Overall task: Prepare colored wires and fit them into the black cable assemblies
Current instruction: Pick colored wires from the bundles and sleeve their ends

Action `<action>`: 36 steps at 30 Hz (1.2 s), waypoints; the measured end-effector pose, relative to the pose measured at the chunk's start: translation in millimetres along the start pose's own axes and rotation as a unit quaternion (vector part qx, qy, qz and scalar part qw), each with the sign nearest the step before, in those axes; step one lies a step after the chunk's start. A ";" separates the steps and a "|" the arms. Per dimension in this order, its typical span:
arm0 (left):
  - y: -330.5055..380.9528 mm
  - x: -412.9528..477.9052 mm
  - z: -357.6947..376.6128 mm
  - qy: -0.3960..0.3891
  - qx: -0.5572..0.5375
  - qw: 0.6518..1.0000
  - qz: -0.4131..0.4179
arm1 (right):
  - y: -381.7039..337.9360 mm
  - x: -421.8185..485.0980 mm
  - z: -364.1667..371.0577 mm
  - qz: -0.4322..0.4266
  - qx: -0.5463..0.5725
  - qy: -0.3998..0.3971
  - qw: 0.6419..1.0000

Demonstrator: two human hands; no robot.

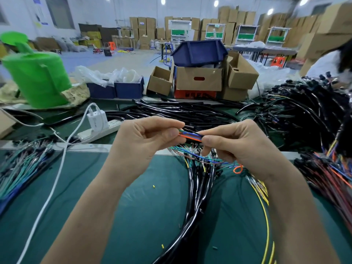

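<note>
A power strip [99, 131] lay left of centre. In mid-frame the left hand [144, 139] pinched one end of a short bundle of colored wires [190, 134], thumb clamped against fingers. The right hand [235, 144] pinched the other end, probably to keep the strands level for aligning. Black cable assemblies [198, 187] lay just below. A tangled cable heap [304, 115] crowded the right edge.

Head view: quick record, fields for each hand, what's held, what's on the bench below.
left hand: pinches left end of colored wires
right hand: pinches their right end
wire colors: orange, blue, green
below hands: black cable assemblies on green mat
beside them: yellow wires, right side
left of left hand: white power strip
</note>
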State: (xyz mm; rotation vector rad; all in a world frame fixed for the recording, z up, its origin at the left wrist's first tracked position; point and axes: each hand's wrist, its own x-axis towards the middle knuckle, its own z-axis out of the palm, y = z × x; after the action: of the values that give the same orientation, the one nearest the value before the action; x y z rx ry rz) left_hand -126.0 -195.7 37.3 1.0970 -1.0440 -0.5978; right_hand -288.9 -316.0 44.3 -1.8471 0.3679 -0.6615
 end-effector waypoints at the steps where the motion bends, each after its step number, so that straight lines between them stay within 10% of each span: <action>1: 1.5 -1.0 -0.2 -0.010 0.031 0.999 0.021 | -0.4 -0.7 -1.0 0.002 0.000 -0.007 1.000; 18: 5.1 -6.5 8.4 -0.081 -0.019 0.996 -0.020 | -15.5 -10.1 -6.5 0.000 -0.057 -0.015 0.998; 36: 23.8 -7.2 -21.1 0.033 0.103 0.994 -0.005 | -8.8 -1.6 8.0 -0.093 -0.120 0.069 0.986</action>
State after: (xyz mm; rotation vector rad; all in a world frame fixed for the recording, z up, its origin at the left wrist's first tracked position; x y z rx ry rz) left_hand -112.1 -171.9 54.8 1.2942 -1.0589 -0.4655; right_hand -285.9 -306.0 50.0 -2.0884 0.3834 -0.9095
